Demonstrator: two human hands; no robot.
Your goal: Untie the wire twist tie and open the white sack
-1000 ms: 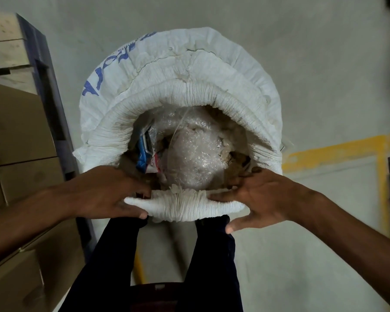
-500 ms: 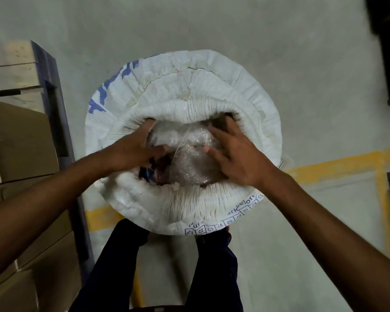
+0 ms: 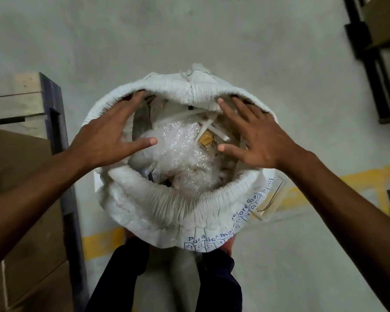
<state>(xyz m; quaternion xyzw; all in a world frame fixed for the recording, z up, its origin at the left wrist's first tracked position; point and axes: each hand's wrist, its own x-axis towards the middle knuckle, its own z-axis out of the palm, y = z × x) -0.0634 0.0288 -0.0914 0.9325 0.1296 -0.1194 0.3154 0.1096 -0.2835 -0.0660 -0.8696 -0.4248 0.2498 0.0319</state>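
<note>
The white sack point(image 3: 167, 206) stands open below me, its woven rim rolled down into a thick ring with blue print on the near side. Inside lies clear bubble wrap point(image 3: 180, 145), white plastic strips and a small brown piece point(image 3: 206, 138). My left hand point(image 3: 106, 134) is spread over the left inner rim, fingers apart, fingertips reaching the far edge. On the opposite side my right hand point(image 3: 254, 136) is spread over the right inner rim, thumb toward the wrap. Neither hand holds anything. No wire twist tie shows.
Stacked cardboard boxes point(image 3: 20, 199) and a dark metal rack upright point(image 3: 61, 140) stand close on the left. Grey concrete floor point(image 3: 212, 41) with a yellow painted line point(image 3: 324, 183) lies around. A dark frame point(image 3: 374, 64) is at the upper right. My dark trouser legs point(image 3: 122, 278) are below the sack.
Both hands left the near rim, went into the sack's mouth, then spread outward to its sides. The mouth is wider and more of the contents shows. The view has tilted further down.
</note>
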